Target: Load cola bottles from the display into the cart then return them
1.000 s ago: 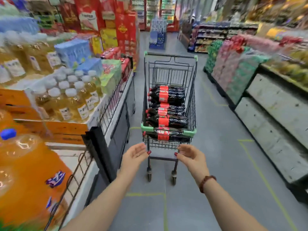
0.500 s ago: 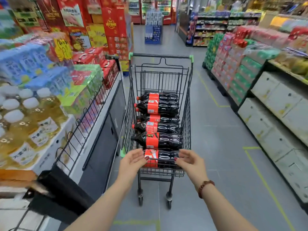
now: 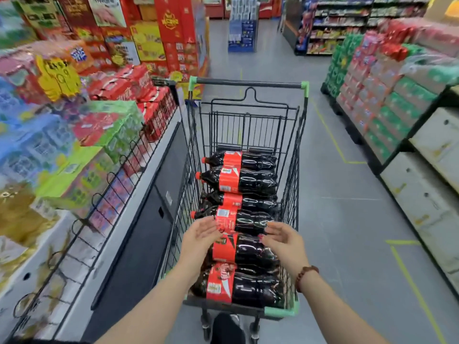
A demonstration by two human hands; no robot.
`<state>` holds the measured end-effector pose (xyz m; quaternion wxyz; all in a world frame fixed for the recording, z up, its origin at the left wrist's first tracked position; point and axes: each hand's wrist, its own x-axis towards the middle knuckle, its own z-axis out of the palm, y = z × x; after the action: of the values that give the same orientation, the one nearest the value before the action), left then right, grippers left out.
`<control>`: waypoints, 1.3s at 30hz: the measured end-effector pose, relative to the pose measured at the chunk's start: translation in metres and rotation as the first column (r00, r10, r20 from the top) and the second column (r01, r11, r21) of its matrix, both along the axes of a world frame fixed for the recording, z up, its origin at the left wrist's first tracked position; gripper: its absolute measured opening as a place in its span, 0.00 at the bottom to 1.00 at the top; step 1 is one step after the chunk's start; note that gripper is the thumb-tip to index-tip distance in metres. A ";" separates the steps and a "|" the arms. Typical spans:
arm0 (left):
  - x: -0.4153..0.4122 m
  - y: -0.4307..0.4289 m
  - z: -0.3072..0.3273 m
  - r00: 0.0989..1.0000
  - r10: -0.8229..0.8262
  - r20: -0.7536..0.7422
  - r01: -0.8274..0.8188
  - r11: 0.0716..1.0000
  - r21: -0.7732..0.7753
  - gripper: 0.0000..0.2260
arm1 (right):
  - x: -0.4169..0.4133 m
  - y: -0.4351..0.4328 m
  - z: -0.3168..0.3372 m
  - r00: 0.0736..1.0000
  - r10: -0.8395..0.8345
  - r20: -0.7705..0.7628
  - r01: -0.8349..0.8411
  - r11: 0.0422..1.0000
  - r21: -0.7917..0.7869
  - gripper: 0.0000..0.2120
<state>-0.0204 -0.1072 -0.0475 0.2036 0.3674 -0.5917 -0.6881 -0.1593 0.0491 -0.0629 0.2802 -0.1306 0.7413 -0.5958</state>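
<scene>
A black wire cart (image 3: 295, 155) with green corner caps stands in the aisle right in front of me. Several large cola bottles (image 3: 241, 178) with red labels lie on their sides in it, caps to the left. My left hand (image 3: 198, 240) and my right hand (image 3: 283, 240) hover above the near bottles, palms facing each other, fingers straight and holding nothing. One cola bottle (image 3: 238, 252) lies between and below the two hands.
A wire-fronted display shelf (image 3: 119, 170) with boxed and packed drinks runs along the left, close to the cart. Stacked green and red drink cases (image 3: 367, 100) and white cartons (image 3: 422, 184) line the right. Grey floor (image 3: 335, 207) with yellow lines lies between.
I have come close up to the cart. My hands moved from behind its near edge to above the bottles inside it. The display on the left slid past.
</scene>
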 end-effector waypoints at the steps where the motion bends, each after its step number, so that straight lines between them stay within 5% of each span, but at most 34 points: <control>1: -0.013 -0.014 -0.006 1.000 0.004 0.013 -0.004 1.000 0.018 0.15 | -0.012 -0.011 -0.001 1.000 0.012 -0.018 -0.012 1.000 0.021 0.15; 6: -0.078 -0.087 -0.042 0.993 -0.040 0.107 0.027 0.992 0.124 0.17 | -0.079 -0.071 -0.007 0.998 0.050 -0.043 -0.045 0.993 0.106 0.19; 15: -0.175 -0.186 -0.111 0.972 -0.035 0.234 -0.061 0.918 0.391 0.39 | -0.190 -0.154 -0.048 0.997 0.000 -0.079 0.019 0.970 0.244 0.26; 18: -0.198 -0.196 -0.131 0.967 0.011 0.254 -0.130 0.880 0.457 0.44 | -0.216 -0.160 -0.075 0.989 -0.045 -0.141 0.091 0.936 0.339 0.35; 21: -0.216 -0.202 -0.142 0.966 0.051 0.253 -0.171 0.862 0.477 0.37 | -0.236 -0.159 -0.095 0.994 0.009 -0.107 0.038 0.900 0.433 0.44; 24: -0.226 -0.207 -0.152 0.970 0.125 0.206 -0.214 0.843 0.494 0.28 | -0.249 -0.161 -0.106 0.999 -0.025 0.031 0.012 0.932 0.361 0.46; 28: -0.232 -0.210 -0.164 0.977 0.187 0.104 -0.212 0.783 0.584 0.32 | -0.260 -0.163 -0.121 0.966 -0.093 0.242 0.026 0.964 0.266 0.43; 34: -0.235 -0.214 -0.172 0.983 0.182 0.030 -0.162 0.775 0.611 0.31 | -0.259 -0.163 -0.129 0.920 -0.122 0.372 0.054 0.981 0.188 0.55; 39: -0.226 -0.208 -0.164 0.985 0.173 0.021 -0.149 0.777 0.612 0.28 | -0.250 -0.155 -0.121 0.906 -0.158 0.393 0.106 0.983 0.151 0.39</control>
<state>-0.2464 -0.3149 -0.2116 0.1429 0.4500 -0.3000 -0.8289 -0.4092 -0.1057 -0.1837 0.3937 0.0635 0.7107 -0.5796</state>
